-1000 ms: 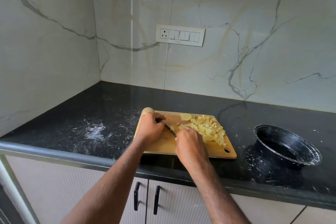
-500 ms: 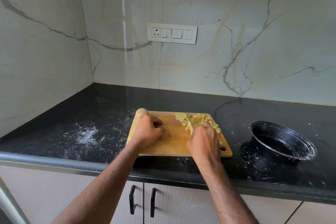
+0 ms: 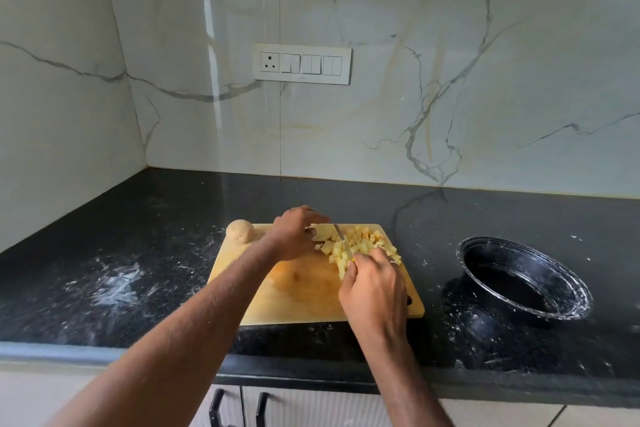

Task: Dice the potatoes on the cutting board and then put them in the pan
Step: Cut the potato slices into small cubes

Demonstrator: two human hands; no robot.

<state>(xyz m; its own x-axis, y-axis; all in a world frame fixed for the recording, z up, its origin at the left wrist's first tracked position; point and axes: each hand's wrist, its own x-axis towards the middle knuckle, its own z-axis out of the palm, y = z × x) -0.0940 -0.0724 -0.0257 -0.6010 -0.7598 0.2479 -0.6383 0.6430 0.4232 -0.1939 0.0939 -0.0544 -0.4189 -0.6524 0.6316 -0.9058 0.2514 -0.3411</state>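
While the left hand (image 3: 294,232) curls its fingers over a pale, peeled potato piece (image 3: 322,231) at the far edge of the rectangular light wooden cutting board (image 3: 294,291), the right hand (image 3: 374,284) grips the handle of a small kitchen knife (image 3: 341,241), whose thin blade stands just beside that piece. To the blade's right lies a heap of yellow diced potato cubes (image 3: 360,244), spread over the board's far right part. A whole unpeeled brown potato (image 3: 240,231) sits at the board's far left corner, touching it, apart from both hands. The round black pan (image 3: 523,279), its rim flecked with white, waits on the speckled black stone counter (image 3: 138,270) well to the right of the board, and no potato shows inside it.

By my judgement the dicing step is under way and the transfer has not begun. The next cut calls for keeping the left fingertips clear of the edge while the piece is steadied, then bringing the blade down squarely through it.

How much of the held piece remains is hard to judge, since the left hand covers part of it. The knife handle is nearly all hidden in the right fist; only a yellowish speck shows. The pan's near inner wall is not visible.
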